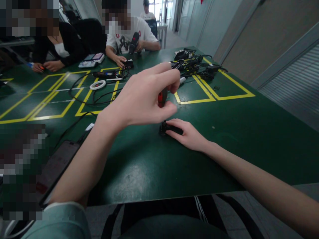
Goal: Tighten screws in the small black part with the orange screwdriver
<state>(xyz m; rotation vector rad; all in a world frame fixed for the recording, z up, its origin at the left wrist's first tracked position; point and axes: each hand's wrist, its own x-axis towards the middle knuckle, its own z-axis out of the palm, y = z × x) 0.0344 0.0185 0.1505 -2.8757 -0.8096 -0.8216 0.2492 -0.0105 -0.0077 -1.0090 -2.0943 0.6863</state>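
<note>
My left hand (147,93) is raised over the table, its fingers curled around a small red-and-black object (162,97). Most of that object is hidden in the palm, so its kind does not show. Below and slightly right, my right hand (186,132) grips a small black part (163,127) that rests on the green tabletop. The part's left end has a short upright round piece, and its longer body runs back between my thumb and fingers. A gap separates the two hands.
Black cables and adapters (199,64) are heaped at the far right. A white tape roll (97,85) and looping cable lie behind my left arm. A phone-like dark slab (58,162) is at left. Across the table, one person holds a black power tool (134,43); another sits beside.
</note>
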